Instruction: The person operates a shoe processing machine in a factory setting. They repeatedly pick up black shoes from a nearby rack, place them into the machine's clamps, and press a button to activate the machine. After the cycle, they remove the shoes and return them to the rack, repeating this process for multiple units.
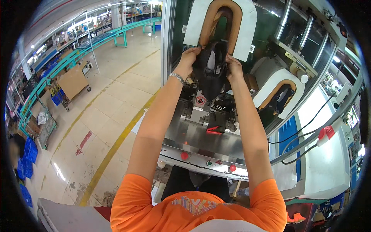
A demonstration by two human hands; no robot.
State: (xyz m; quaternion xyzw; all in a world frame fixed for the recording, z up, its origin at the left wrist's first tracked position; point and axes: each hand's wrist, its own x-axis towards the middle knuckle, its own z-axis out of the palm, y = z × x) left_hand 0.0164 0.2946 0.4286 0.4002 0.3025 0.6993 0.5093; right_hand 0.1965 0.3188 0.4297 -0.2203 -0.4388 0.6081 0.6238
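Note:
A black shoe upper (210,86) hangs in front of the upper U-shaped brown pad (237,21) of a machine, its narrow end pointing down toward me. My left hand (188,61) pinches its left edge, a metal watch band on that wrist. On the opposite edge, the fingers of my right hand (234,69) are closed on the same upper. Below it stands a metal fixture (199,112) with dark clamp parts. To the right, another black shoe upper (285,96) sits inside a second U-shaped pad (267,101) in a white housing.
A red-handled part (213,130) lies on the metal bed (181,133). Red buttons (184,155) and a green one line the front panel. Metal guide rods (284,19) rise at the upper right. A cable with a red connector (326,133) hangs at the right. Carts stand left.

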